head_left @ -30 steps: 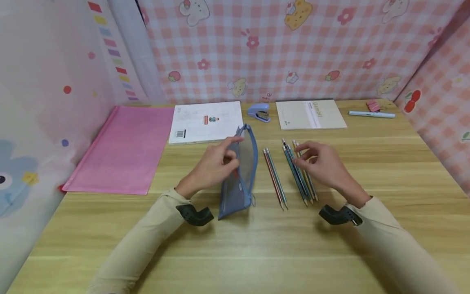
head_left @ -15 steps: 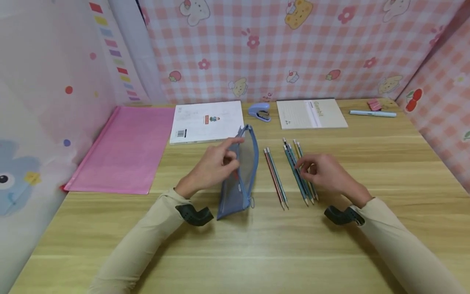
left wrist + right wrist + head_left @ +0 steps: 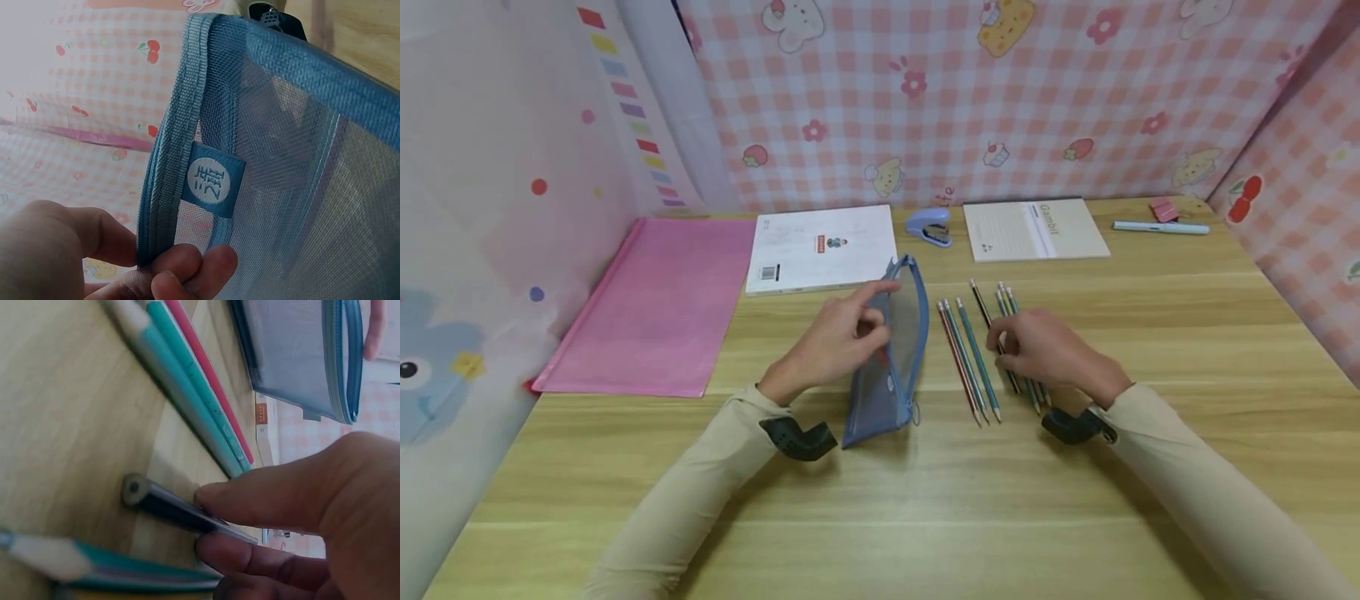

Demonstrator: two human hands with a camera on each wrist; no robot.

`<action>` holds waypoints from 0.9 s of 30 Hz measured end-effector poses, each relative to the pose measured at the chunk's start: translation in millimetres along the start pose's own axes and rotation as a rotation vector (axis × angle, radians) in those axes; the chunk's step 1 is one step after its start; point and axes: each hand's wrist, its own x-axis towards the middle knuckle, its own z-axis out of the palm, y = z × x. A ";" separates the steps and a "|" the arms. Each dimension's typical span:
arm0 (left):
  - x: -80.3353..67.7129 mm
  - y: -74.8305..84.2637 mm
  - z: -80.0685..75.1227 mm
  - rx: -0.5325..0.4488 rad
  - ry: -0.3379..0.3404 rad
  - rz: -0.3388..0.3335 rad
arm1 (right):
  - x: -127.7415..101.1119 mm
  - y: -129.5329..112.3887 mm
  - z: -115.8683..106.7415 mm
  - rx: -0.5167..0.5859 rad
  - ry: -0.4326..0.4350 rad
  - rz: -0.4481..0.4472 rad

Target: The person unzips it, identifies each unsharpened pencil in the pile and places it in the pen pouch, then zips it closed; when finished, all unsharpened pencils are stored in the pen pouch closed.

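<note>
Pink folder (image 3: pixel 651 304) lies flat at the desk (image 3: pixel 880 500) left edge, white booklet (image 3: pixel 820 247) next to it toward the back edge, then a blue stapler (image 3: pixel 929 227), a notebook (image 3: pixel 1033 231), and a pen (image 3: pixel 1159 227) with a pink clip (image 3: pixel 1162 209) near the back right corner. Left hand (image 3: pixel 835 342) sits mid-desk, forearm coming in from the near edge, fingers curled and pinching the rim of the blue mesh pencil pouch (image 3: pixel 891 350); the left wrist view shows thumb and fingertips (image 3: pixel 187 265) clamped on the pouch's bound edge just under the round label, holding it propped upright with its mouth open. Just right of the pouch three pencils (image 3: pixel 967 358) lie side by side, tips toward the near edge. Right hand (image 3: pixel 1045 350) is palm-down over the next bunch of pencils, wrist low to the desk; the right wrist view shows thumb and forefinger closed on a dark pencil (image 3: pixel 181 509), which rests on the wood, butt end pointing away from the palm; the dark pencil (image 3: pixel 981 304) pokes out beyond the knuckles in the head view. Teal pencils (image 3: pixel 1009 302) lie touching or just beside that hand. Step in hand looks like picking single pencils from the right bunch, pouch held ready. Next move probably calls for lifting the pinched pencil clear of its neighbours and lining it up lengthwise with the pouch mouth.
</note>
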 end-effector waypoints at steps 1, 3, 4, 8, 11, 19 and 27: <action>0.0 -0.2 0.0 0.002 -0.002 0.000 | 1.9 -1.4 0.2 -0.010 -0.006 0.011; 0.1 -0.8 -0.2 0.004 -0.005 0.002 | 5.4 -4.7 0.6 -0.017 -0.015 0.052; 0.2 -1.3 -0.3 0.005 -0.005 0.004 | 7.4 -7.0 0.7 -0.019 -0.019 0.073; 0.0 -2.6 -1.0 0.004 0.000 0.004 | 14.7 -16.5 3.2 -0.003 -0.067 0.183; -0.5 -2.8 -1.1 0.007 0.005 0.010 | 18.4 -21.9 4.8 0.021 -0.096 0.229; -1.2 -1.4 -0.3 0.015 0.003 0.021 | 16.8 -17.5 2.4 0.212 -0.103 0.230; -1.1 -0.5 0.5 0.021 -0.008 0.026 | 16.1 -18.5 -3.8 0.535 -0.102 0.220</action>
